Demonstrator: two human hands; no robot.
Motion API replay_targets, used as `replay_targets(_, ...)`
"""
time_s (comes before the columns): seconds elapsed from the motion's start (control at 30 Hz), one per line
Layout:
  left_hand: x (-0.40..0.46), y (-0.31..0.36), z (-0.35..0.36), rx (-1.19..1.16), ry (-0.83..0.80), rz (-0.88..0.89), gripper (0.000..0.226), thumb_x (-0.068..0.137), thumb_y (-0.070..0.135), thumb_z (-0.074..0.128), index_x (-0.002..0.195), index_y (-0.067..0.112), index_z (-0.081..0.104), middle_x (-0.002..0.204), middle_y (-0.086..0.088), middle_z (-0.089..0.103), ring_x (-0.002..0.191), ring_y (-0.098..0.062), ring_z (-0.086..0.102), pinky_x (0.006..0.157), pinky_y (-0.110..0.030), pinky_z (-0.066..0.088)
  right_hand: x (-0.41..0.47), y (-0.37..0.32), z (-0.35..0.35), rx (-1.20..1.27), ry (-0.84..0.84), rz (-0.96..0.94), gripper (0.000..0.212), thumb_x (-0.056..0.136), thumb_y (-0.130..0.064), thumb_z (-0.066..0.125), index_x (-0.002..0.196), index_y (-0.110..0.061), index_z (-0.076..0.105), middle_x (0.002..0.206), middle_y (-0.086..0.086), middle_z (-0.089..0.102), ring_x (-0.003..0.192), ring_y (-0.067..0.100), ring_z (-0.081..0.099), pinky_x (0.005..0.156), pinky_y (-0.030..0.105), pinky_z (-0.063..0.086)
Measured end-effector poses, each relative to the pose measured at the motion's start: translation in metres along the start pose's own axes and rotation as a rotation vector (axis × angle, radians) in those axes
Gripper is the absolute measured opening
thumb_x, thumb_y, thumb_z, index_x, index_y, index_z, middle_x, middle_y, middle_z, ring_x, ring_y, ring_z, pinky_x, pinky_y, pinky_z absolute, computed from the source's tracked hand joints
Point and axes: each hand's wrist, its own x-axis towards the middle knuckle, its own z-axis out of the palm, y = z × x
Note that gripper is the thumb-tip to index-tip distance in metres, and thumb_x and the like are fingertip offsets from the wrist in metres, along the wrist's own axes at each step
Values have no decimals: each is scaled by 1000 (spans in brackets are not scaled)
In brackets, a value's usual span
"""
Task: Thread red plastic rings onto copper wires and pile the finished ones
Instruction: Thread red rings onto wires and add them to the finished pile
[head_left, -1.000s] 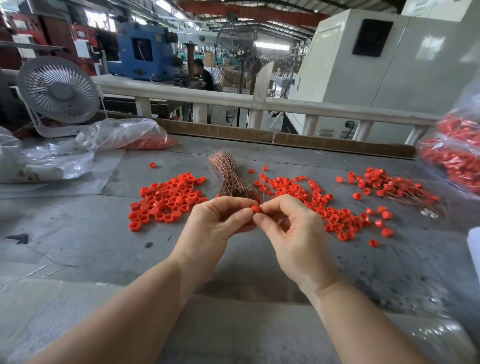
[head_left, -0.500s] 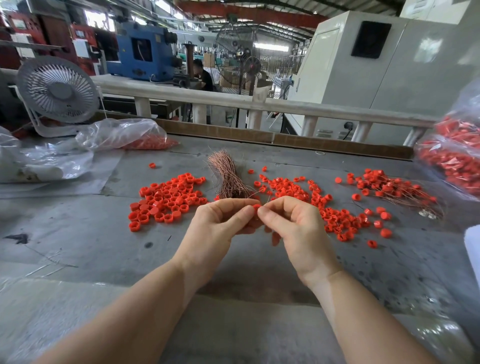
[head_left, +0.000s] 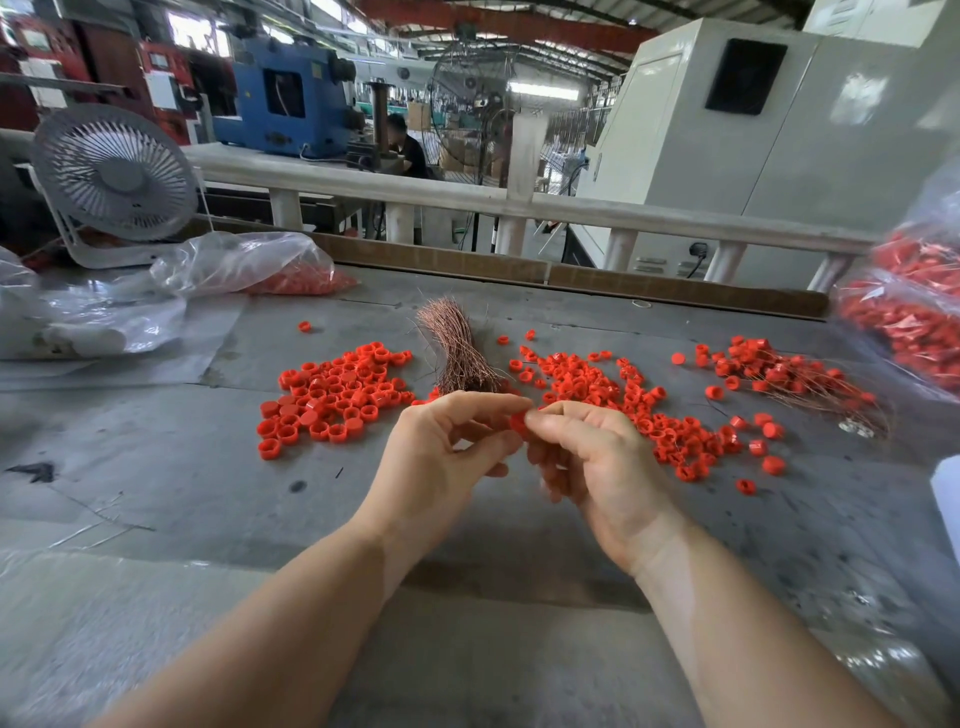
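My left hand (head_left: 441, 457) and my right hand (head_left: 592, 457) meet above the grey table (head_left: 156, 467), fingertips together on one red plastic ring (head_left: 518, 422). Both pinch it; any wire in it is too thin to make out. Just behind the hands lies a bundle of copper wires (head_left: 457, 353). Loose red rings lie in a pile to the left (head_left: 332, 395) and a longer spread to the right (head_left: 634, 400). Finished rings on wires are heaped at the far right (head_left: 779, 371).
A small white fan (head_left: 114, 176) and clear plastic bags (head_left: 234, 265) sit at the back left. A bag full of red parts (head_left: 914, 312) stands at the right edge. A low wooden strip (head_left: 571, 275) and white railing bound the table's far side.
The hands have stayed together over the same spot. My left fingers have spread a little, and the right hand's lower fingers have uncurled and blur with motion.
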Motion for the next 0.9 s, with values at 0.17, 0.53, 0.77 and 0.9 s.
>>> replay_targets(0.17, 1, -3, 0, -50, 2, -36, 29, 78, -6, 66, 85, 22, 70, 68, 1, 70, 62, -7, 62, 57, -17, 52, 0, 2, 2, -50, -1, -41, 27, 73, -38, 63, 57, -16, 61, 53, 0, 53, 45, 9, 43, 40, 20, 34)
replay_targets(0.53, 2, -4, 0, -111, 16, -88, 14, 83, 1, 61, 86, 14, 67, 69, -5, 63, 56, -7, 58, 54, -21, 53, 2, 7, -2, -220, 77, -366, 6, 77, -23, 72, 82, -23, 68, 70, -9, 66, 63, 2, 56, 55, 12, 41)
replay_targets(0.77, 2, -4, 0, -88, 19, -75, 21, 84, 0, 61, 83, 20, 66, 68, -3, 64, 54, -6, 57, 50, -18, 49, 1, 7, -1, -302, 79, -415, 18, 70, -34, 68, 87, -30, 72, 83, -12, 72, 74, 4, 62, 62, 23, 44)
replay_targets(0.9, 2, -4, 0, -69, 26, -63, 20, 83, -2, 61, 81, 18, 67, 63, 1, 63, 51, -6, 55, 47, -17, 47, 0, 6, -1, -283, 63, -437, 14, 71, -24, 70, 84, -28, 71, 80, -13, 71, 69, 1, 60, 54, 18, 45)
